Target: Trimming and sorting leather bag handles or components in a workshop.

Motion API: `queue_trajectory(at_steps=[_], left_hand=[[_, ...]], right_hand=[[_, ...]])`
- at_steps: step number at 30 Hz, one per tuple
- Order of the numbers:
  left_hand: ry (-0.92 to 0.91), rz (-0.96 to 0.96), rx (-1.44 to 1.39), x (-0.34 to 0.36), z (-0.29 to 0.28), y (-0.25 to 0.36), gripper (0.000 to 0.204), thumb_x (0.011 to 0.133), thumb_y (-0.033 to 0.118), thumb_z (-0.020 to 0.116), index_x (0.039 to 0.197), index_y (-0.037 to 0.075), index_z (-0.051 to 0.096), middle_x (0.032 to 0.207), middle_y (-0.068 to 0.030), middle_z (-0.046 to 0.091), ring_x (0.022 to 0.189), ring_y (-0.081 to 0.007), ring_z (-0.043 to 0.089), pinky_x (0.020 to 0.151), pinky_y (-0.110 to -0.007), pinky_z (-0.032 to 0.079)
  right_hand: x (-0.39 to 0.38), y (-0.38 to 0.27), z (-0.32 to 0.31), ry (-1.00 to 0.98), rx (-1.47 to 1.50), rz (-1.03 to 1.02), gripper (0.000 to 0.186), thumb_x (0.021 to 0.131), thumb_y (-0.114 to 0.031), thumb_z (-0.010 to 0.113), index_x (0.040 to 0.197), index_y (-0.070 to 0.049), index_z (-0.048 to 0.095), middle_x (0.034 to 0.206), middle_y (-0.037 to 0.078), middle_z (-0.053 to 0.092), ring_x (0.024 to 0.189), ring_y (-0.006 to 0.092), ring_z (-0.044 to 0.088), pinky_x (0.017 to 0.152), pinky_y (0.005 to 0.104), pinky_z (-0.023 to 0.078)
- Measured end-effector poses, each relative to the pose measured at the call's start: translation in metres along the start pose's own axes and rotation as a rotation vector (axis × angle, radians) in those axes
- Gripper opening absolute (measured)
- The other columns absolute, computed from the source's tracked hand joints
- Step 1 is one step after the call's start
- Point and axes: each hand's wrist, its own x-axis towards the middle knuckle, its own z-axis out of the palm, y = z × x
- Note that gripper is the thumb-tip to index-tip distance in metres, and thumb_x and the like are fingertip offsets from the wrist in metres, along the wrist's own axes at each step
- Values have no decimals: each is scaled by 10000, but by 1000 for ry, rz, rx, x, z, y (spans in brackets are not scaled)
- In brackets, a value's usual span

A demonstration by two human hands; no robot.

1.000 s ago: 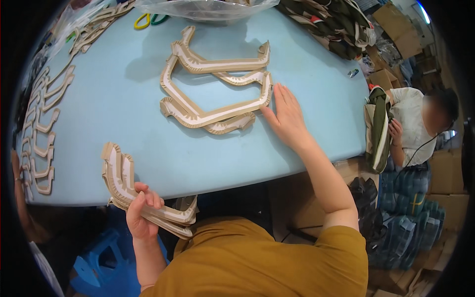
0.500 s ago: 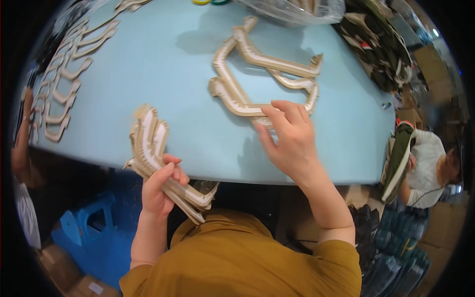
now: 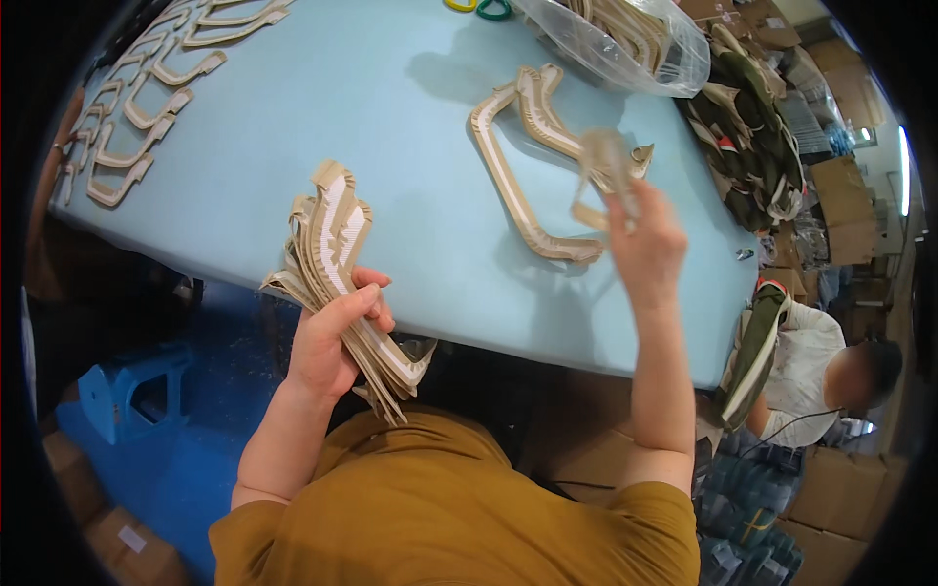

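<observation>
My left hand [image 3: 337, 337] grips a fanned stack of tan curved shoe-upper strips [image 3: 332, 249] at the near edge of the light blue table [image 3: 293, 127]. My right hand [image 3: 645, 244] is raised above the table and holds one tan strip [image 3: 606, 166], which is blurred by motion. Just beyond it a small pile of the same curved strips [image 3: 518, 166] lies flat on the table.
More strips lie in rows at the table's far left [image 3: 127, 127]. A clear plastic bag of strips [image 3: 625, 39] and a heap of dark green uppers [image 3: 747, 137] sit at the far right. Another person [image 3: 821, 371] sits at right among cardboard boxes. A blue stool [image 3: 127, 391] stands below left.
My right hand has lifted one strip off the pile on the table. My left hand has raised its stack higher above the table's edge.
</observation>
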Motion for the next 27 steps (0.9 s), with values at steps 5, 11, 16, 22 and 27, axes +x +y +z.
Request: queue_trajectory(at_steps=[5, 11, 16, 22, 27], left_hand=[[-2, 26, 34, -5, -7, -3, 179, 821, 110, 563, 979, 29, 538, 731, -28, 505, 692, -144, 525, 669, -278, 451], [14, 53, 50, -9, 0, -4, 201, 818, 106, 576, 994, 10, 559, 801, -61, 548, 685, -124, 538, 637, -247, 454], [-95, 21, 61, -11, 17, -7, 280, 851, 143, 566, 1082, -15, 565, 986, -139, 589, 676, -70, 528, 616, -200, 446], [-248, -147, 64, -15, 41, -9, 256, 868, 244, 560, 982, 18, 597, 858, -75, 609, 622, -95, 522, 539, -227, 434], [-189, -215, 29, -17, 41, -3, 204, 856, 256, 585, 847, 53, 582, 724, -35, 576, 566, -94, 516, 513, -218, 413]], right_hand=[[19, 68, -74, 140, -638, 72, 181, 779, -205, 626, 883, -64, 576, 778, 95, 603, 714, 279, 593, 625, 372, 471], [18, 45, -138, -61, -156, 457, 238, 804, -269, 607, 920, -61, 620, 755, 130, 611, 650, 209, 596, 606, 319, 454], [-10, -40, -152, -663, 1027, 698, 177, 769, -111, 675, 890, 1, 611, 753, -39, 563, 703, 28, 494, 617, 166, 377], [-31, -65, -89, -1035, 1443, 804, 311, 816, -245, 579, 931, 41, 626, 571, -38, 476, 501, 34, 422, 469, 177, 371], [-33, -66, -68, -1073, 1556, 764, 362, 843, -282, 537, 914, 62, 624, 520, -21, 447, 458, 53, 405, 460, 200, 406]])
